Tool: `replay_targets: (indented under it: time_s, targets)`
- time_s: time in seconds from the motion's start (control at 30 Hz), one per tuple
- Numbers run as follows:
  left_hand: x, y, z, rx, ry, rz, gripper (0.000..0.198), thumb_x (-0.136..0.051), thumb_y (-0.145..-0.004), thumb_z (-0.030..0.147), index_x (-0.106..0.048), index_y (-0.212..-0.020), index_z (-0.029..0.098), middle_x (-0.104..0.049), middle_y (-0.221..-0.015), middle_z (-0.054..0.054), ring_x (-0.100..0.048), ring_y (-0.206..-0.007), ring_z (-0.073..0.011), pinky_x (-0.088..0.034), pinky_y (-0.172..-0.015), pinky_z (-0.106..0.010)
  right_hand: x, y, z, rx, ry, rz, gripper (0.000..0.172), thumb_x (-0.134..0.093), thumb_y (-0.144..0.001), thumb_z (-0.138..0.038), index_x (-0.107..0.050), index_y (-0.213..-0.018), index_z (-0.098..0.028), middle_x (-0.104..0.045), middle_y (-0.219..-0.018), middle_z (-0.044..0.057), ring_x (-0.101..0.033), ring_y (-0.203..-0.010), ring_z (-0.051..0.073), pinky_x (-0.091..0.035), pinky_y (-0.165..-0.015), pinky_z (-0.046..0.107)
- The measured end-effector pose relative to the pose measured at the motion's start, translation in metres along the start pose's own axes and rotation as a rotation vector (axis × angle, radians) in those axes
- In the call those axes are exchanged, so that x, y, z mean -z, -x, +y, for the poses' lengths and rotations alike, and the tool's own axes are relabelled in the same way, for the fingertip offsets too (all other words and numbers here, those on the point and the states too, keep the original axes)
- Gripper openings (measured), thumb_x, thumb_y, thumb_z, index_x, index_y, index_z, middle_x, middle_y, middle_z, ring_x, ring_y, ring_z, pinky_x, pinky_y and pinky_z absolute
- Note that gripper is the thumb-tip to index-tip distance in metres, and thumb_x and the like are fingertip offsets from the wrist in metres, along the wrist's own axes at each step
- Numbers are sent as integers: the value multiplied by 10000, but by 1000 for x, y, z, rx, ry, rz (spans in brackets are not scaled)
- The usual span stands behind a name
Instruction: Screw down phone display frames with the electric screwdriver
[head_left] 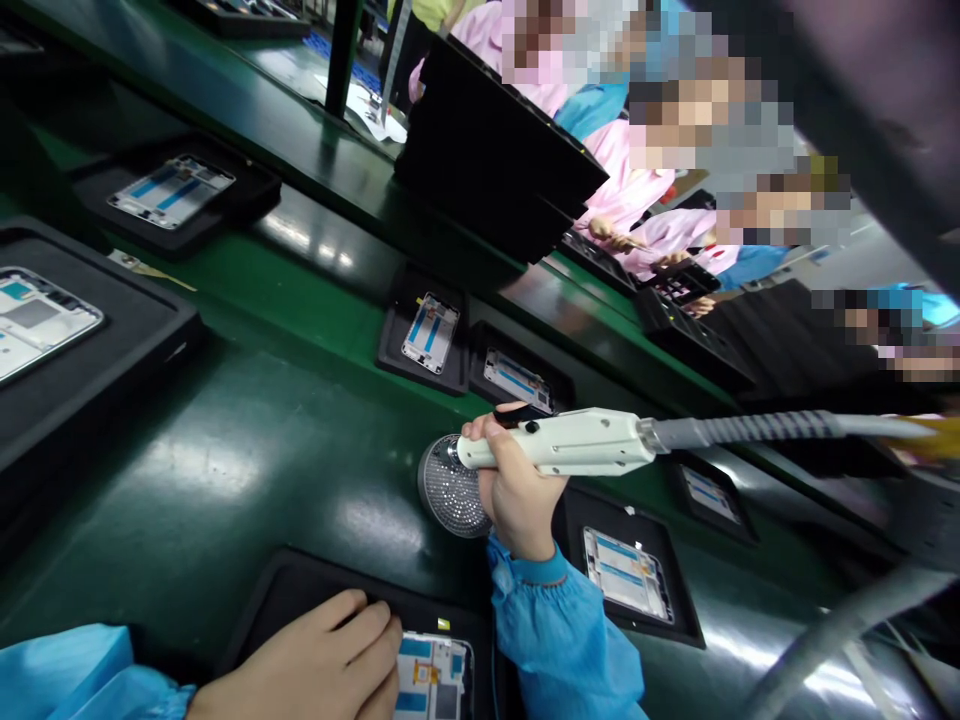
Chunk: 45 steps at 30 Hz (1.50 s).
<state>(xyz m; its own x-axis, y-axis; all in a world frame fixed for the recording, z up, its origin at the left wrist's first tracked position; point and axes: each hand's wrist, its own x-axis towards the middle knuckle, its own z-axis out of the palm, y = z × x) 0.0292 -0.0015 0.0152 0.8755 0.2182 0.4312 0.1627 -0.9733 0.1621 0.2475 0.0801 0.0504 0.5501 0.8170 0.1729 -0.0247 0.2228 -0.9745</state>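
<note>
My right hand point(514, 480) is shut around a white electric screwdriver point(559, 442), whose grey ribbed cable point(750, 432) runs off to the right. The tool's front end points left, at a round perforated metal disc point(448, 488) standing on the green bench. My left hand point(315, 655) lies at the bottom of the view, with its fingers over the edge of a phone frame point(433, 678) in a black tray point(300, 585). The hand hides part of that frame, and the picture cuts off the rest.
Several black trays holding phone frames, such as one point(626, 575) right of my sleeve, stand along the green bench point(195, 460). Beyond a raised black rail point(322, 215), people in pink smocks point(630, 180) work at the line. A grey hose point(840, 630) crosses the lower right.
</note>
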Motion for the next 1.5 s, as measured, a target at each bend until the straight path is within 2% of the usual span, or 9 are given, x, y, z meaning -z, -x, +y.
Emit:
replay_targets:
  time_s: [0.23, 0.37, 0.5, 0.6, 0.73, 0.83, 1.0, 1.5]
  targets:
    - [-2, 1, 1, 0, -16, 13, 154, -615, -931, 300, -692, -991, 181, -735, -1039, -32, -612, -961, -209, -413, -885, -356, -2, -2, 1, 6, -35, -12, 242, -736, -725, -208, -571, -901, -193, -592, -642, -41, -578, -617, 130, -497, -650, 343]
    - [6, 1, 0, -16, -2, -28, 188, -612, -938, 321, -689, -1030, 176, -729, -1086, -63, -622, -998, -225, -412, -921, -374, 4, 2, -25, 38, -63, 11, 238, -729, -709, -194, -587, -899, -202, -576, -603, -53, -570, -619, 123, -507, -690, 347]
    - [15, 3, 0, -2, 95, -127, 495, -554, -916, 537, -672, -1133, 107, -688, -1179, -170, -610, -1092, -315, -395, -998, -455, 22, 35, -63, 81, -55, -23, 176, -686, -748, -171, -643, -913, -215, -569, -605, -39, -561, -637, 124, -508, -694, 342]
    - [16, 4, 1, 12, 116, -146, 541, -575, -880, 531, -666, -1147, 70, -664, -1205, -216, -600, -1106, -358, -403, -996, -482, 32, 74, -77, 23, -8, -112, 174, -666, -782, -167, -677, -945, -227, -579, -642, -25, -559, -648, 132, -503, -650, 334]
    - [14, 4, 2, 11, 130, -170, 541, -588, -866, 525, -667, -1142, 66, -658, -1200, -213, -595, -1086, -358, -443, -940, -466, 37, 114, -74, -14, 50, -248, 228, -639, -830, -159, -685, -1032, -253, -597, -706, -17, -570, -666, 136, -508, -627, 334]
    - [15, 3, 2, 2, 131, -192, 510, -580, -874, 511, -670, -1124, 75, -653, -1203, -204, -587, -1083, -353, -457, -900, -454, 35, 125, -67, -15, 58, -305, 249, -617, -858, -146, -669, -1070, -264, -593, -737, -16, -576, -689, 141, -513, -645, 348]
    - [16, 1, 0, -17, 128, -199, 474, -567, -880, 496, -677, -1072, 77, -660, -1121, -191, -585, -1020, -337, -464, -852, -445, 31, 128, -64, -37, 42, -368, 260, -594, -882, -148, -640, -1110, -264, -598, -774, -9, -586, -724, 150, -521, -682, 374]
    - [18, -2, 0, -22, 140, -191, 417, -621, -844, 489, -701, -995, 108, -680, -1063, -159, -585, -967, -308, -441, -814, -429, 28, 131, -61, -57, 82, -370, 246, -595, -883, -126, -650, -1084, -258, -606, -767, -19, -587, -721, 138, -534, -688, 354]
